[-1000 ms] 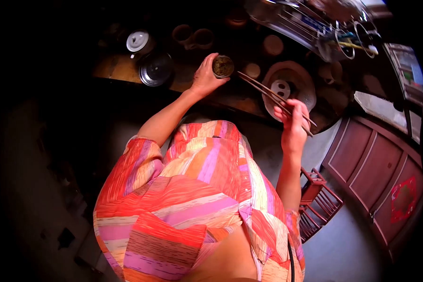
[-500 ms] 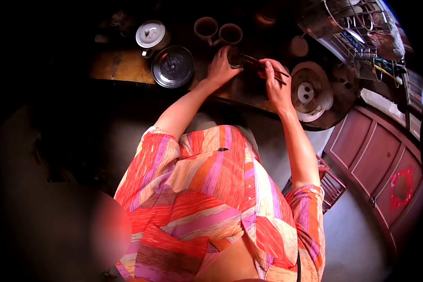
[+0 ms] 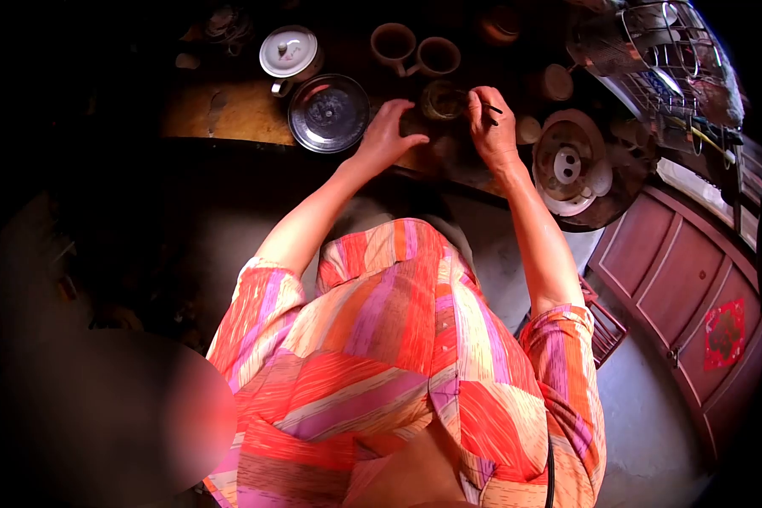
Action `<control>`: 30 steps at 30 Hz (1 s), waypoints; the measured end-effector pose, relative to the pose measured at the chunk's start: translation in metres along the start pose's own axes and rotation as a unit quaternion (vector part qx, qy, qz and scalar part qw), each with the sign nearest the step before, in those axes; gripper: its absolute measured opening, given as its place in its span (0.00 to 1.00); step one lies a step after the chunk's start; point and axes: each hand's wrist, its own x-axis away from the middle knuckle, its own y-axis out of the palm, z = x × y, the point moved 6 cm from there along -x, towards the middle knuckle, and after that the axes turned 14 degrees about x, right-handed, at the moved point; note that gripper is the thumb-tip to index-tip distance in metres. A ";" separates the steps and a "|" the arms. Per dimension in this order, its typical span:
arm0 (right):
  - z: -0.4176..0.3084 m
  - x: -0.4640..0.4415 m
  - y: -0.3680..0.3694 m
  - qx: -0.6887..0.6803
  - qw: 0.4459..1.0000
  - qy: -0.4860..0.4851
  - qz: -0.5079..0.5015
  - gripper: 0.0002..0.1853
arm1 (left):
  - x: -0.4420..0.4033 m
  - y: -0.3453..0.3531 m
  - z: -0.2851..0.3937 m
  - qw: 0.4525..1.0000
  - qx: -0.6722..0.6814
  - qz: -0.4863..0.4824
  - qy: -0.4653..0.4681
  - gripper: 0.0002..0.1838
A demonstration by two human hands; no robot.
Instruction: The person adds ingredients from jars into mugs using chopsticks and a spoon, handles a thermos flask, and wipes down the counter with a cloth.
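My left hand [image 3: 388, 137] is open, thumb and fingers apart, between a round metal lid [image 3: 328, 114] and a small glass jar [image 3: 442, 101], touching neither as far as I can see. The jar stands on the dark table; its contents are too dim to make out. My right hand [image 3: 493, 129] is closed around dark chopsticks [image 3: 493, 108], just right of the jar. Most of their length is hidden by the hand. Behind the jar stand two mugs, a left mug [image 3: 393, 42] and a right mug [image 3: 438, 56], both with dark insides.
A white lidded enamel mug [image 3: 289, 52] stands behind the metal lid. To the right are a small pale cup [image 3: 527, 129] and a large basin [image 3: 565, 206] with dishes inside. A wire rack [image 3: 652, 51] hangs at upper right, above a reddish wooden door [image 3: 652, 254].
My left hand has let go of the glass jar and drawn back left, opening. The right hand has turned, so the chopsticks no longer reach into the jar.
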 end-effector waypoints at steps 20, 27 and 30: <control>0.037 0.043 -0.037 -0.273 0.939 0.209 0.008 0.14 | 0.043 -0.008 -0.011 0.981 -0.013 -0.058 -0.185 0.20; 0.002 0.044 -0.042 -0.082 0.995 -0.050 -0.005 0.02 | 0.045 -0.009 -0.025 0.989 -0.081 -0.114 -0.057 0.25; -0.009 0.040 -0.041 -0.041 0.996 -0.084 -0.004 0.01 | 0.048 -0.010 -0.026 0.987 -0.074 -0.097 -0.106 0.26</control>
